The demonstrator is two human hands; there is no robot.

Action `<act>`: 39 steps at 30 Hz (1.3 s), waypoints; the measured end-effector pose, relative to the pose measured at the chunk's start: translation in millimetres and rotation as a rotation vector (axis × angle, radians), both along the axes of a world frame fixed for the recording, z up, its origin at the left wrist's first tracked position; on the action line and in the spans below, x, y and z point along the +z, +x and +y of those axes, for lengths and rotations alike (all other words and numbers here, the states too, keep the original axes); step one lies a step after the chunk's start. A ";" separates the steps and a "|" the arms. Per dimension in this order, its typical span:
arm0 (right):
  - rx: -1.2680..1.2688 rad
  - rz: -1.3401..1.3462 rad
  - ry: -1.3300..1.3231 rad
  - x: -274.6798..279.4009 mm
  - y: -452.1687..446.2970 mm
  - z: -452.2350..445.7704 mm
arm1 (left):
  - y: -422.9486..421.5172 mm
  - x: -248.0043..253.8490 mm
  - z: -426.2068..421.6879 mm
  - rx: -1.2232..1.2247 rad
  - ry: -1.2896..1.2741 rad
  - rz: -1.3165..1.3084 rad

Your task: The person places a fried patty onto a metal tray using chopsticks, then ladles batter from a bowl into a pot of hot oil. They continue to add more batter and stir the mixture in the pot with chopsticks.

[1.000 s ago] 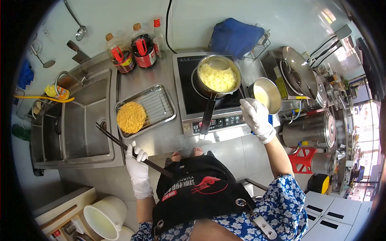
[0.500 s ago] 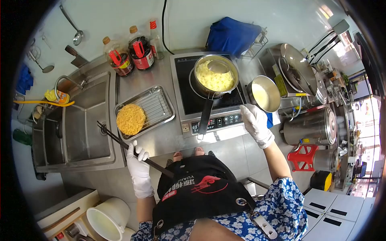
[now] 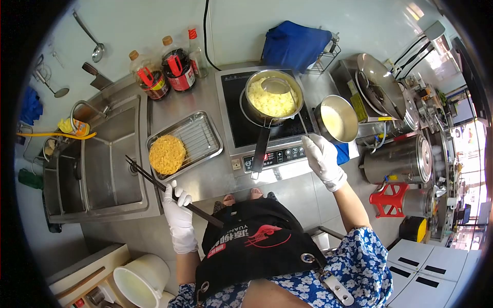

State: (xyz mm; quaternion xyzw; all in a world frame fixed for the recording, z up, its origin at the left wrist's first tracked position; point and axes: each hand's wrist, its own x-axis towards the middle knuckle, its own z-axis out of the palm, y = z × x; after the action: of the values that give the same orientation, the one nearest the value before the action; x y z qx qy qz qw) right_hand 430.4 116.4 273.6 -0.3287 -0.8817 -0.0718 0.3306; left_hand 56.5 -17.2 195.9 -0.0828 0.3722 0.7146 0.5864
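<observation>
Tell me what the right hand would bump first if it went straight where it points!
Probably the pot: the right hand points forward and leftward, toward the pot's near right side. Height is hard to judge from this view, so it might pass over instead.

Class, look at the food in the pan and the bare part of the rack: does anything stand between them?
Only the pan's wall and the tray's rim; nothing else visible stands there. Flat cooktop and counter lie between, and the pan's handle juts out beside that path.
</observation>
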 end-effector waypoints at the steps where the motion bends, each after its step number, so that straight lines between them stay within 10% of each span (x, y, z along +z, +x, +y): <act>1: -0.003 0.002 -0.001 2.3 0.6 -1.3 | -1.0 -1.3 -0.1 -0.002 0.004 -0.005; 39: 0.025 0.079 -0.016 -13.8 18.5 -14.8 | 36.5 7.3 7.7 -0.032 -0.009 -0.037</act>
State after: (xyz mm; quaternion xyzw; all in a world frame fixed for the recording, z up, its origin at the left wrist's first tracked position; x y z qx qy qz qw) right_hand 448.8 101.6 259.8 -0.3229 -0.8726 -0.0473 0.3635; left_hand 93.0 -9.5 203.2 -0.0927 0.3656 0.7019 0.6042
